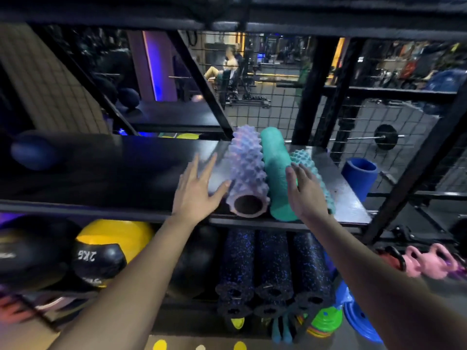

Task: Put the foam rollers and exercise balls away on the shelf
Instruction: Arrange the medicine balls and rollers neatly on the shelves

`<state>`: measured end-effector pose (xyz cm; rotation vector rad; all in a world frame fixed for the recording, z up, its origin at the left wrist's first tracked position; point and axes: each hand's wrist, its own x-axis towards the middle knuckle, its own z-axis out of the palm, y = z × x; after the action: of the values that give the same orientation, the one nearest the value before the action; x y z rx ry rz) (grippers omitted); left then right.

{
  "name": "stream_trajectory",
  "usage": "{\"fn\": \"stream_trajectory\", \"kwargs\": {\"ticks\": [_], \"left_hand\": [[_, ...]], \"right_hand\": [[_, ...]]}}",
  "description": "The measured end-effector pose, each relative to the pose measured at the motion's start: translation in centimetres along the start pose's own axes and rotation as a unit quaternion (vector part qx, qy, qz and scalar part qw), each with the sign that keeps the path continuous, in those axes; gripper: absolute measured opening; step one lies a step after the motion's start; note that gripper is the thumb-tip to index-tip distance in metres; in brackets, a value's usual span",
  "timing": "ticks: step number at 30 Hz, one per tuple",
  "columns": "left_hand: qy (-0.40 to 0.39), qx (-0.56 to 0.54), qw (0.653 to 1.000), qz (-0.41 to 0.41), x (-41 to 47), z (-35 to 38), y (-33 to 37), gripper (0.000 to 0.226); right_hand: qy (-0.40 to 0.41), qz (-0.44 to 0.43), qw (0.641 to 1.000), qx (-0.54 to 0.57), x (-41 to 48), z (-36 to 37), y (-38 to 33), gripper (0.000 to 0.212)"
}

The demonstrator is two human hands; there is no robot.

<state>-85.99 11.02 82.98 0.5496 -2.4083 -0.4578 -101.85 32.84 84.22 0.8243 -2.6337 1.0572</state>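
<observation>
Three foam rollers lie side by side on the black shelf [126,173]: a spiky lilac roller [246,170], a smooth teal roller [276,173] and a knobbly pale teal roller [316,173]. My left hand [197,190] is spread flat over the shelf, its thumb touching the lilac roller's left side. With straight fingers, my right hand [304,192] rests against the two teal rollers near their front ends. A dark blue ball [34,150] sits at the shelf's far left.
Below, several speckled black-and-blue rollers [273,269] are stacked beside a black ball [194,261], a yellow ball [116,236] and a 2 kg medicine ball [98,261]. A blue cylinder [358,175] and pink kettlebells [429,261] stand to the right. Wire mesh backs the rack.
</observation>
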Motion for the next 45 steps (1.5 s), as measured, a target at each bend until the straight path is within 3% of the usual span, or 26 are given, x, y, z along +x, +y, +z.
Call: {"fn": "stream_trajectory", "kwargs": {"ticks": [7,11,15,19,23,26,30,32,36,45], "left_hand": [[0.055,0.009,0.996,-0.068,-0.2,-7.9,-14.4,0.054],[0.131,0.047,0.986,-0.095,-0.7,-14.0,-27.4,0.043],[0.173,0.1,0.971,-0.128,-0.1,-20.3,-41.8,0.039],[0.176,0.129,0.964,-0.149,1.9,-25.3,-54.9,0.058],[0.15,0.124,0.967,-0.165,6.4,-29.5,-63.6,0.106],[0.103,0.115,0.967,-0.205,10.7,-32.1,-67.4,0.129],[-0.002,0.052,0.979,-0.199,13.6,-33.7,-72.3,0.134],[0.002,0.005,0.985,-0.17,13.6,-33.7,-73.2,0.13],[0.04,0.009,0.991,-0.124,12.4,-33.4,-72.8,0.123],[0.077,-0.049,0.992,-0.091,7.4,-34.1,-75.0,0.123]], "right_hand": [[-0.11,-0.098,0.989,0.011,-1.1,12.9,-15.5,0.083],[-0.162,-0.121,0.979,0.019,-1.4,22.9,-26.5,0.057],[-0.192,-0.142,0.971,0.018,-1.2,34.2,-38.0,0.057],[-0.237,-0.11,0.965,0.02,-0.1,44.1,-48.6,0.074],[-0.21,-0.056,0.975,0.04,3.0,50.1,-56.3,0.095],[-0.21,-0.031,0.976,0.047,5.7,53.4,-58.2,0.121],[-0.246,-0.033,0.968,0.021,7.6,56.0,-59.7,0.129],[-0.226,-0.033,0.973,0.036,7.9,57.1,-60.1,0.129],[-0.164,-0.005,0.984,0.073,7.7,57.8,-60.8,0.109],[-0.165,-0.06,0.984,-0.024,3.7,55.5,-61.2,0.104]]}}
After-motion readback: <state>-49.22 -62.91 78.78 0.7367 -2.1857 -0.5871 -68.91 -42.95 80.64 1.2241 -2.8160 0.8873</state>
